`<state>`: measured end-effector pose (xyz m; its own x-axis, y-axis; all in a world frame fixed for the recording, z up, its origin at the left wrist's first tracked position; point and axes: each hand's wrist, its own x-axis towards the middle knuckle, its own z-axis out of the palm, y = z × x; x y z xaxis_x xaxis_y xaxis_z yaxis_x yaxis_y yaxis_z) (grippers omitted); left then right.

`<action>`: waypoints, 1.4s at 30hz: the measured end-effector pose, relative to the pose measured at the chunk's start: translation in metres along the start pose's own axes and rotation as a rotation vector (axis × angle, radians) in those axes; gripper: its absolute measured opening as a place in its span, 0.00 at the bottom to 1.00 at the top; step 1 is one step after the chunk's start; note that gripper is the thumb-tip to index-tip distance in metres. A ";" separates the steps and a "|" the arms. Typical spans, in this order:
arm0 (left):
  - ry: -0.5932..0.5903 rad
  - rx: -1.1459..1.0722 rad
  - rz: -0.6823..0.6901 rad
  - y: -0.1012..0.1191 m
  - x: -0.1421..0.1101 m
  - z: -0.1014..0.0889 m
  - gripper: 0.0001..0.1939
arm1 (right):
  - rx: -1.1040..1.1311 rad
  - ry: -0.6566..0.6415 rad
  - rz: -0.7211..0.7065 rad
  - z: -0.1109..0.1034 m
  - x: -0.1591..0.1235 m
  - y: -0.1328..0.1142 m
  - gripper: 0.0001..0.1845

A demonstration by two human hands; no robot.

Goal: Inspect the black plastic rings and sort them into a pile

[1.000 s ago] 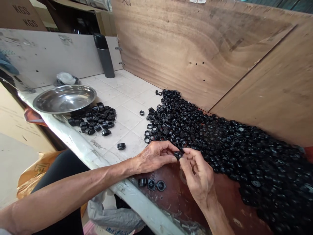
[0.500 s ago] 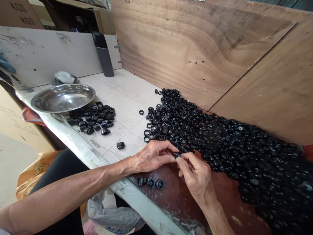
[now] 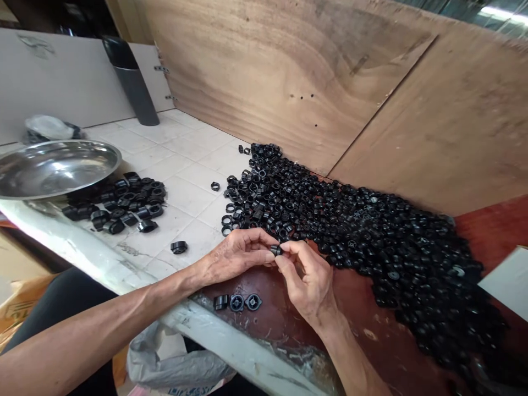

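My left hand (image 3: pixel 235 256) and my right hand (image 3: pixel 307 280) meet fingertip to fingertip over the table's near edge, both pinching one small black plastic ring part (image 3: pixel 275 250). A large heap of the same black parts (image 3: pixel 350 231) spreads behind and to the right of my hands, along the plywood wall. Three black parts (image 3: pixel 237 302) lie in a row just below my left hand. A smaller group of black parts (image 3: pixel 124 201) sits at the left beside a steel bowl (image 3: pixel 53 168). One single part (image 3: pixel 179 247) lies alone between them.
Plywood boards (image 3: pixel 313 71) wall the back and right. A dark grey flask (image 3: pixel 132 80) stands at the back left. A white sheet (image 3: pixel 509 280) lies at the right edge. A plastic bag (image 3: pixel 173 363) hangs below the table's front edge.
The view has swung to the right, so everything sits further left in the picture. Both hands stay pinched together on the small black part, with little change in their grip.
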<state>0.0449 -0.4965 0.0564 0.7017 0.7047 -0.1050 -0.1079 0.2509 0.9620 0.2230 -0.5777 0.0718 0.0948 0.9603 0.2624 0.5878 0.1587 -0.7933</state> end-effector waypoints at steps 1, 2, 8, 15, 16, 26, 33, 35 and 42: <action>-0.009 0.012 -0.010 0.001 0.000 0.000 0.13 | -0.002 -0.010 -0.005 0.000 0.000 0.000 0.09; -0.013 0.053 0.006 0.001 0.000 -0.001 0.13 | 0.015 -0.027 0.038 0.001 0.000 0.000 0.09; 0.004 0.668 0.465 -0.010 0.000 -0.007 0.10 | 0.580 -0.064 0.566 0.013 0.002 0.003 0.16; 0.075 0.296 0.111 -0.006 0.000 0.003 0.15 | 0.265 0.009 0.262 0.008 0.000 -0.002 0.12; 0.070 0.232 0.070 -0.005 -0.001 0.004 0.16 | 0.183 0.008 0.198 0.008 -0.001 -0.004 0.10; -0.214 0.888 0.408 0.004 -0.007 -0.005 0.12 | -0.176 -0.129 0.288 -0.024 0.008 0.012 0.19; -0.293 1.257 0.405 0.003 -0.010 -0.012 0.20 | -0.931 -0.148 0.376 -0.065 0.015 0.037 0.08; -0.109 1.297 0.344 -0.001 -0.005 -0.009 0.18 | -0.914 -0.182 0.368 -0.060 0.015 0.040 0.04; 0.151 1.414 0.266 -0.022 0.014 -0.001 0.09 | -0.838 -0.189 0.365 -0.052 0.015 0.034 0.05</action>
<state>0.0564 -0.4915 0.0337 0.6828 0.7095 0.1744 0.6153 -0.6871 0.3864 0.2866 -0.5696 0.0773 0.2988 0.9512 -0.0768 0.9423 -0.3068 -0.1340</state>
